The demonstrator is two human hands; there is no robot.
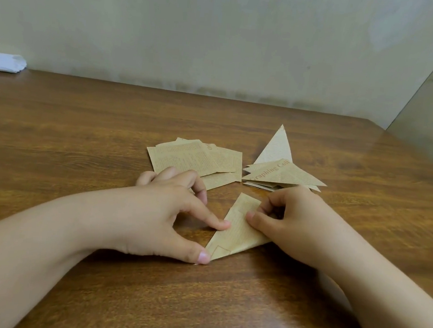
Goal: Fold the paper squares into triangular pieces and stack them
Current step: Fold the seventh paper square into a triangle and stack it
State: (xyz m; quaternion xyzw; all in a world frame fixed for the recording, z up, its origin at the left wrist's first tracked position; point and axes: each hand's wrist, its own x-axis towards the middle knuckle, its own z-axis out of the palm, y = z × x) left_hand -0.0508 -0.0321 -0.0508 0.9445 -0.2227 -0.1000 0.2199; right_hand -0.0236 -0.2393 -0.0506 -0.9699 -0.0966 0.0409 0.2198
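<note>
A tan printed paper piece (235,234), folded into a triangle, lies on the wooden table (83,132) between my hands. My left hand (170,212) presses it with the index fingertip on its left edge and the thumb at its lower corner. My right hand (291,221) pinches its right side between thumb and curled fingers. Behind my left hand lies a loose pile of flat paper squares (195,157). To the right sits a stack of folded triangles (284,173), one point sticking up toward the wall.
A pale wall (220,34) rises right behind the table's far edge. A grey panel (432,111) closes off the right corner. A white folded cloth or paper (3,62) lies at the far left edge.
</note>
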